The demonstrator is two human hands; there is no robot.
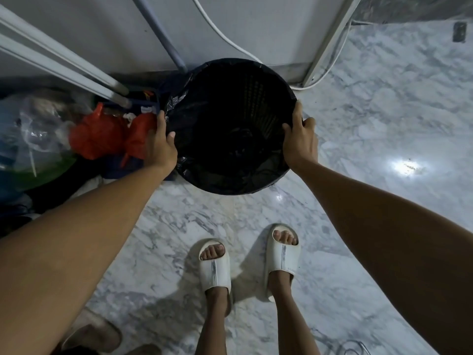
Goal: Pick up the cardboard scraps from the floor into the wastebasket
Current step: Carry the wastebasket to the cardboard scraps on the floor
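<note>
A round black wastebasket (245,70) lined with a black plastic bag stands on the marble floor against a white wall. My left hand (160,142) grips its left rim, thumb inside over the bag. My right hand (300,142) grips the right rim in the same way. The inside of the basket is dark, and I cannot make out its contents. No cardboard scraps show on the floor in this view.
Red and clear plastic bags (97,134) lie piled to the left of the basket under white rails (64,73). A white cable (322,75) runs along the wall base. My feet in white slides (215,265) stand just before the basket. A tan slipper (94,334) lies bottom left.
</note>
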